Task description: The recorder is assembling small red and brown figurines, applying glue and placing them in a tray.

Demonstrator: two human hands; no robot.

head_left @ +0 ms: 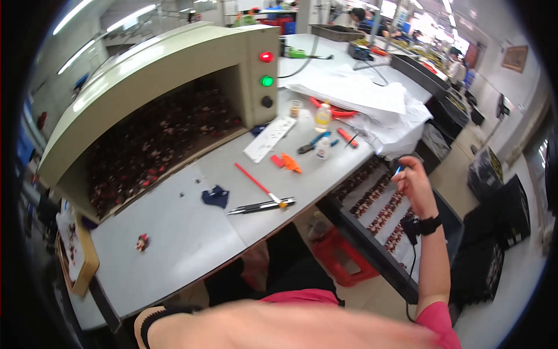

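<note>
My right hand [411, 181] is raised above a dark tray [372, 253] at the right, its fingers curled and pinched. A small dark thing with a bluish glint shows at the fingertips; I cannot make out what it is. In the tray, rows of small dark-red and white pieces [383, 216] lie on white strips. My left hand [302, 326] is a large blur along the lower edge, close to the camera, with its fingers smeared. One small red and brown figurine [142, 242] lies on the grey table [180, 256] at the left.
A beige oven-like machine [253, 75] stands at the back left, many small dark-red pieces inside. Tweezers [261, 206], a red-handled brush [253, 178], a navy cloth [215, 196], pliers [314, 143] and bottles [322, 118] lie or stand about. A red stool [343, 256] is below.
</note>
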